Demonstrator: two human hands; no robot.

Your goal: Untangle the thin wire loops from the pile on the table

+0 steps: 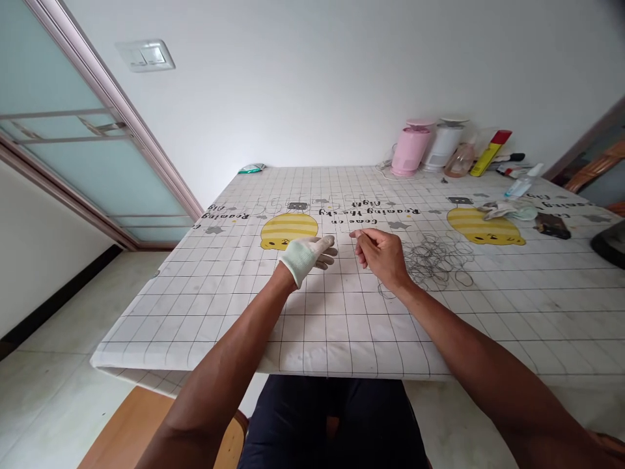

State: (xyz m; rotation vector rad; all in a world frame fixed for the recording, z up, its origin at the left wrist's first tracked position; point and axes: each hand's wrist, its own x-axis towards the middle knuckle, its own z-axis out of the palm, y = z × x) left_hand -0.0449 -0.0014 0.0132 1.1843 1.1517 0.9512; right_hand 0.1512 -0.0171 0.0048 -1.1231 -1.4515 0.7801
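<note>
- Filling most of view: counter point(195, 306), covered in grid-print cloth w/ yellow motifs.
- At far R of counter, near wall: pink device point(411, 151) and white device point(443, 148), upright, side by side; prob. irrelevant to handwork.
- On counter, just R of R hand, partly behind R wrist: tangled pile of thin loops point(437, 257), wire-like; material unconfirmed.
- Above counter, L of pile: left hand point(311, 253), gloved, turned toward R across small gap. Fingers point(323, 262) slightly apart from one another, thumb close to index; can't tell if pinching anything.
- Nearest pile: right hand point(383, 255), bare, fingers curled in, index fwd; can't tell if clamped on a loop, too fine to resolve.
- For good handling (judgement): take one loop at a time, pinch w/ tips, ease from tangle w/ light tension, avoid kinks; watch for glove snags.
- At pile's near-L edge: stray loop point(385, 297), beside R wrist, apparently flat. Like most, roundish: no clear long axis, no pointing dir. Pile overall wider L–R than near–far, approx.
</note>
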